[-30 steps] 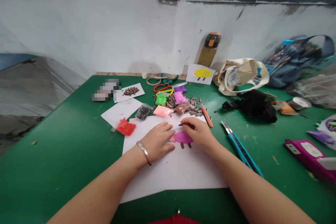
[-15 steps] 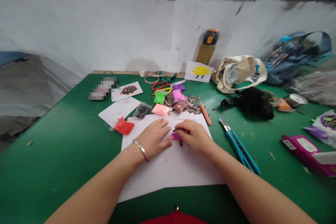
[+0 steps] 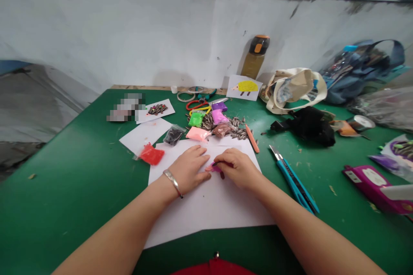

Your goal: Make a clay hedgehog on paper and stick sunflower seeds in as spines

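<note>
My left hand (image 3: 190, 167) lies flat on the white paper (image 3: 206, 206), fingers stretched out, thumb tip beside the pink clay figure (image 3: 210, 168). Over that figure, my right hand (image 3: 237, 166) is closed in a pinch on a small dark sunflower seed (image 3: 215, 164). The hand hides most of the clay, though a brown clay leg (image 3: 222, 175) shows below it. Beyond the hands, more sunflower seeds (image 3: 239, 131) are heaped among bags of clay: peach (image 3: 197, 134), brown (image 3: 223, 129), pink (image 3: 219, 116) and green (image 3: 196, 119).
Right of the paper lie an orange tool (image 3: 252, 138) and a blue utility knife (image 3: 293, 180), blade out. Red clay (image 3: 151, 154) and black clay (image 3: 174, 135) are at left. A yellow hedgehog card (image 3: 244, 87) leans on a bottle (image 3: 254, 58). Farther right sits a magenta box (image 3: 376, 187).
My right hand has shifted slightly over the pink clay, and the pinched seed now points lower, toward the figure's front. My left hand stays in place.
</note>
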Motion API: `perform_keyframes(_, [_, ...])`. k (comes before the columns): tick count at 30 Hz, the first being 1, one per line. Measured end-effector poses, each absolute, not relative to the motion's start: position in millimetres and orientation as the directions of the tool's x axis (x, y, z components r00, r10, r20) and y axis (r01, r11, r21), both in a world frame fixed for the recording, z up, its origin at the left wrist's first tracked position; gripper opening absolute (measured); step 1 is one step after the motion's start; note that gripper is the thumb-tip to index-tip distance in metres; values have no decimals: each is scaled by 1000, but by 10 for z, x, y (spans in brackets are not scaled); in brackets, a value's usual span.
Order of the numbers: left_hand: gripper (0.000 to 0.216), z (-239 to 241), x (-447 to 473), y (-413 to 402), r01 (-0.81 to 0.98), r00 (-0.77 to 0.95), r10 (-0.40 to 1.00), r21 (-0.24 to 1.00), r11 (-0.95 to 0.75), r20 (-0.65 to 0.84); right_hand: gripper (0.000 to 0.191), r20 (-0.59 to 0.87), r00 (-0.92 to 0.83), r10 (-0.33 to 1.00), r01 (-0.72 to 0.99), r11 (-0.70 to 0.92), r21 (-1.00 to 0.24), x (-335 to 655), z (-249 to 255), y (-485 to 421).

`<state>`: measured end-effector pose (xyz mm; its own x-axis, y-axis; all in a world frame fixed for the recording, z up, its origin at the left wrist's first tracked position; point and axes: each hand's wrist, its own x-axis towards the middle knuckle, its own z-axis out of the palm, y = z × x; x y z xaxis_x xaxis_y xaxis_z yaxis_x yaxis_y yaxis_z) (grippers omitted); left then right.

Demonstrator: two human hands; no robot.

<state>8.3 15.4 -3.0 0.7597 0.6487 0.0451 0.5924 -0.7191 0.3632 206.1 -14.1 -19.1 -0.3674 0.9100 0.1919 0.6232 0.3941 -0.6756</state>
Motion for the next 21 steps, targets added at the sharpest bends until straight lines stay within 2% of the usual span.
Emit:
perform_keyframes(8, [25, -14, 95, 151, 620, 750, 661, 350, -703, 0, 18, 206, -349, 914, 627, 391, -674, 2056, -241, -120])
perform_keyframes(21, [23, -5, 101, 146, 616, 747, 665, 367, -698, 11, 19, 181, -349, 919, 620, 372, -691, 2061, -215, -114])
